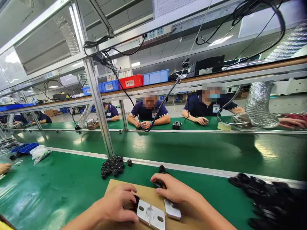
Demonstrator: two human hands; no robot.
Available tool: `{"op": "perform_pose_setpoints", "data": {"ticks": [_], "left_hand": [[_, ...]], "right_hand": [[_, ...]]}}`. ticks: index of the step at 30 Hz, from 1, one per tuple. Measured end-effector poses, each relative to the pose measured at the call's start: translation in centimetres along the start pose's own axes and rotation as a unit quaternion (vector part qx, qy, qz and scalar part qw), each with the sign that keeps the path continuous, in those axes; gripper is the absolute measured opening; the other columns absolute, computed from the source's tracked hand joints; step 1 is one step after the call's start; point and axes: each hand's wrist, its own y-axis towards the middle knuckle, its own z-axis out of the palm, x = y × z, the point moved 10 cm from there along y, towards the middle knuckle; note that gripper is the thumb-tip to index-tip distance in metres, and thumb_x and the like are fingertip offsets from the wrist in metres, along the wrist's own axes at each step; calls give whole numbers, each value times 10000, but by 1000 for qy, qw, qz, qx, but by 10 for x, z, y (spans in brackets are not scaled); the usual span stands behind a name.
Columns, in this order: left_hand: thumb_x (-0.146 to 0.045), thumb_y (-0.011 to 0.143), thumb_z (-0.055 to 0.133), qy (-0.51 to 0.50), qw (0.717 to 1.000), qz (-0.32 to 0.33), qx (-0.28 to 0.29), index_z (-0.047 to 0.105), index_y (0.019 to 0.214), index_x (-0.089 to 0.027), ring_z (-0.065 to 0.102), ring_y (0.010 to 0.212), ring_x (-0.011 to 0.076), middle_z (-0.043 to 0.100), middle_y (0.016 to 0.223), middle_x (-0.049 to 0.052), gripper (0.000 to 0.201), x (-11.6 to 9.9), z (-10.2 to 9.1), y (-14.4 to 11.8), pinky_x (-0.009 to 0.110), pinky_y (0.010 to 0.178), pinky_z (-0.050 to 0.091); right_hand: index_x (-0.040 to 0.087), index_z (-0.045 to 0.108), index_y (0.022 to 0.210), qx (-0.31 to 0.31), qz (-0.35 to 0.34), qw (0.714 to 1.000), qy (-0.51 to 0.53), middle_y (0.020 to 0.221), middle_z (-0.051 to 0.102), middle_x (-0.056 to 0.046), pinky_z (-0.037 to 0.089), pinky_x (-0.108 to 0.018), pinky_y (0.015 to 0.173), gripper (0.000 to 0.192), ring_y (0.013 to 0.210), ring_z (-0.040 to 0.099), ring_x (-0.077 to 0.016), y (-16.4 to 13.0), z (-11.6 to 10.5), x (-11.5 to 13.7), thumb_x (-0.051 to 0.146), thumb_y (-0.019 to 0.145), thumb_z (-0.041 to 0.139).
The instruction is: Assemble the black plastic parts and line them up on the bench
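My left hand (118, 203) rests on a brown cardboard sheet (144, 195) and presses a small black part against the left side of a white metal fixture block (151, 216). Across the sheet, my right hand (171, 190) closes its fingertips on a small black part (158, 184) just above a second white plate (172, 209). A cluster of several small black round caps (112, 166) lies on the green bench (59, 188) beyond my left hand, with one stray cap (129, 163) beside it.
A pile of black rings (266, 198) lies at the right. A shiny green conveyor belt (192, 150) runs across the middle. An aluminium post (99, 105) rises ahead. Other workers sit opposite. A blue tray (24, 148) and plastic bag (39, 152) lie far left.
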Motion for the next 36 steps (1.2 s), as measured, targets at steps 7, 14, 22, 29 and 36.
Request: {"op": "perform_pose_setpoints", "data": {"ticks": [7, 14, 22, 29, 36], "left_hand": [[-191, 879, 732, 269, 942, -137, -143, 681, 1271, -206, 597, 1289, 389, 726, 1289, 183, 395, 54, -61, 74, 637, 1143, 383], [-41, 842, 640, 284, 933, -163, -147, 723, 1145, -155, 495, 1403, 445, 770, 1122, 184, 334, 88, -33, 89, 720, 1253, 77], [-85, 845, 701, 119, 969, -144, -161, 680, 1114, -159, 603, 1201, 329, 707, 1182, 140, 280, 80, -6, 83, 517, 1159, 386], [-140, 751, 799, -107, 968, -143, -176, 679, 995, -187, 675, 953, 263, 737, 990, 58, 276, 72, 21, 81, 392, 899, 521], [-228, 743, 811, -322, 920, -104, -199, 653, 1020, -170, 698, 890, 212, 728, 985, 61, 324, 58, 33, 85, 303, 756, 566]], "right_hand": [[244, 774, 1093, -14, -20, 997, -71, 1109, 756, -70, 530, -384, 911, 330, 1026, 696, -276, -1, -2, 10, 140, 794, 677], [244, 762, 1239, -45, -33, 997, 61, 1257, 748, -76, 490, -391, 1068, 348, 1159, 673, -265, 5, 7, 20, 255, 912, 642], [246, 678, 1111, 4, 30, 994, -106, 1042, 745, -46, 474, -359, 794, 301, 928, 652, -258, 1, 4, 6, 223, 813, 711], [236, 713, 1132, -41, 25, 999, -5, 970, 724, -49, 464, -346, 754, 238, 832, 632, -220, 7, -9, -1, 274, 903, 663], [222, 656, 1225, -141, 33, 938, 315, 914, 654, -43, 470, -283, 566, 480, 687, 579, -165, 18, -21, -22, 613, 948, 643]]}}
